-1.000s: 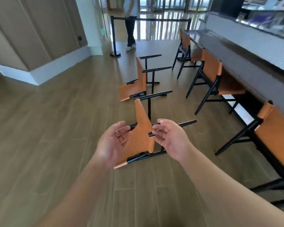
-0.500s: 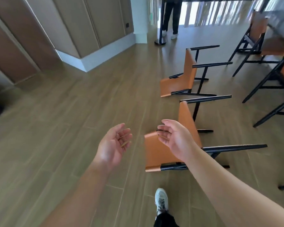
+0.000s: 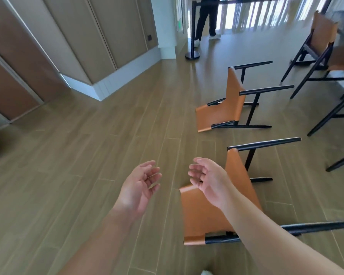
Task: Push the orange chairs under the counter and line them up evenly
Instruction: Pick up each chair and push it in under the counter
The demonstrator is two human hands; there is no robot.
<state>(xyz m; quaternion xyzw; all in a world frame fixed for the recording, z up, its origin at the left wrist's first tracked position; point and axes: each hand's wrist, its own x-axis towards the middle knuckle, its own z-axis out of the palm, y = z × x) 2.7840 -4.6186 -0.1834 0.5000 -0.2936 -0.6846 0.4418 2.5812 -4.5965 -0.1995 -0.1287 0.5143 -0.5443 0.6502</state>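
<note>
Two orange chairs with black frames lie tipped on their backs on the wooden floor. The near fallen chair (image 3: pixel 203 213) is at lower right, partly hidden by my right forearm. The far fallen chair (image 3: pixel 222 110) lies beyond it. My right hand (image 3: pixel 209 179) hovers above the near chair's orange back, fingers apart and empty. Over bare floor to the left of that chair, my left hand (image 3: pixel 141 183) is open too. An upright orange chair (image 3: pixel 322 34) stands at the far right by the counter edge.
Black legs of another upright chair (image 3: pixel 334 114) reach in from the right edge. A person (image 3: pixel 207 16) stands at the back beside a black barrier post (image 3: pixel 192 36). A panelled wall with a white base (image 3: pixel 107 82) runs along the left. Wide wooden floor lies to the left.
The view has swung left and closer, so the counter and right-hand chairs slid mostly out of frame. Both hands stay open and have shifted left of the near fallen chair.
</note>
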